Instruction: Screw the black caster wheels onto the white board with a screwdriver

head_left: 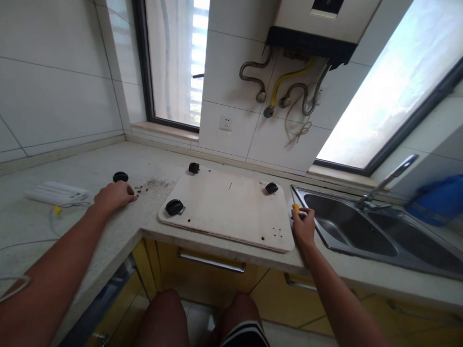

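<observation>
My left hand (115, 196) rests on the counter with its fingers drawn together, beside several small dark screws (138, 190); what is in the fingertips, if anything, is too small to make out. Just behind it sits a loose black caster wheel (120, 176). My right hand (304, 225) grips a screwdriver (296, 208) by its yellow handle, shaft pointing up and away, at the board's right edge. Between the hands lies a pale wooden board (223, 203) with rounded corners. Black casters (174, 207) sit at three of its corners; the near right corner shows only small holes.
A white power bank (56, 192) with a cable (27, 243) lies at the left. Dark debris (157, 183) is scattered left of the board. A double steel sink (347, 225) with a tap (386, 181) stands right. Water heater pipes (278, 89) hang on the wall behind.
</observation>
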A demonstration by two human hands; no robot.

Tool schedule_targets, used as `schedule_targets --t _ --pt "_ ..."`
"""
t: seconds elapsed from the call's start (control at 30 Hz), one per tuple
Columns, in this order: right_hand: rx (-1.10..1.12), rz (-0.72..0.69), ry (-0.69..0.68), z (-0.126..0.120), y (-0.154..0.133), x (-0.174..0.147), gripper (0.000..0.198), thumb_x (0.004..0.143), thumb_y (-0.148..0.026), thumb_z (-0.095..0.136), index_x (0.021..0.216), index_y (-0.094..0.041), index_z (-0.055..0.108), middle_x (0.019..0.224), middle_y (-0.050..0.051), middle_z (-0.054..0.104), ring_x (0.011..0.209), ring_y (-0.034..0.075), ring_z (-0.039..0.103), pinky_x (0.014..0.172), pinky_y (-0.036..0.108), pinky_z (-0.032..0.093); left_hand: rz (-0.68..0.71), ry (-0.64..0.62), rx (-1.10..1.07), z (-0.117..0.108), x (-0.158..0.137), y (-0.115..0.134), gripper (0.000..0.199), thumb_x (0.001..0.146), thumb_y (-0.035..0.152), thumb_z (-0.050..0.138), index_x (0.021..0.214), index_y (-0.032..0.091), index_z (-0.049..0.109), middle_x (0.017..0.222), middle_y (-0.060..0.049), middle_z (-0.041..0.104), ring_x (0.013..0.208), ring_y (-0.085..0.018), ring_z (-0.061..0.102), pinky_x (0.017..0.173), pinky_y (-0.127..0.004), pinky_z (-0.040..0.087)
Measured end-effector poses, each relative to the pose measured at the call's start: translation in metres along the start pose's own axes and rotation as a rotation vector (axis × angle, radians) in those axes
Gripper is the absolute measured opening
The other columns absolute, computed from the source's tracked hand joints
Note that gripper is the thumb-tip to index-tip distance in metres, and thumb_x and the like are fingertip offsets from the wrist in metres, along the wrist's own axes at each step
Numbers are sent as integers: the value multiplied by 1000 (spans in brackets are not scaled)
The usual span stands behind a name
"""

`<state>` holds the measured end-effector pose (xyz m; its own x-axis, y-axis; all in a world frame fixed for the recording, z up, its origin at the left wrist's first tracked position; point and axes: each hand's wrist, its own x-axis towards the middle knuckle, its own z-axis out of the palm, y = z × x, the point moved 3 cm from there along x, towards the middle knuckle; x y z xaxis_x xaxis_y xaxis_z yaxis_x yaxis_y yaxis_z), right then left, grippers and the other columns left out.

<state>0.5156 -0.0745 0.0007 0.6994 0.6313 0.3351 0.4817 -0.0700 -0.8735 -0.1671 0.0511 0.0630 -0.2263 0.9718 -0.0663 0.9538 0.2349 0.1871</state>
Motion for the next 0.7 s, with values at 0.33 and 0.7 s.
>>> schedule_targets --t 0.33,0.7 --pt "177 -9 96 -13 -21 -26 73 68 -81 78 111 -25 56 95 4 70 83 24 69 78 39 54 21 19 -59 0 6 -8 29 74 37 85 92 16 81 104 -22 79 106 -42 74 90 -46 58" --pt "504 18 195 -48 -60 -144 70 75 -76 90 112 -27 55 81 -2 71 55 11 56 48 22 44 78 46 -84 -3 4 -4 22 63 30 87 69 18 69 67 -9 61 82 -34 67 83 -42 55"
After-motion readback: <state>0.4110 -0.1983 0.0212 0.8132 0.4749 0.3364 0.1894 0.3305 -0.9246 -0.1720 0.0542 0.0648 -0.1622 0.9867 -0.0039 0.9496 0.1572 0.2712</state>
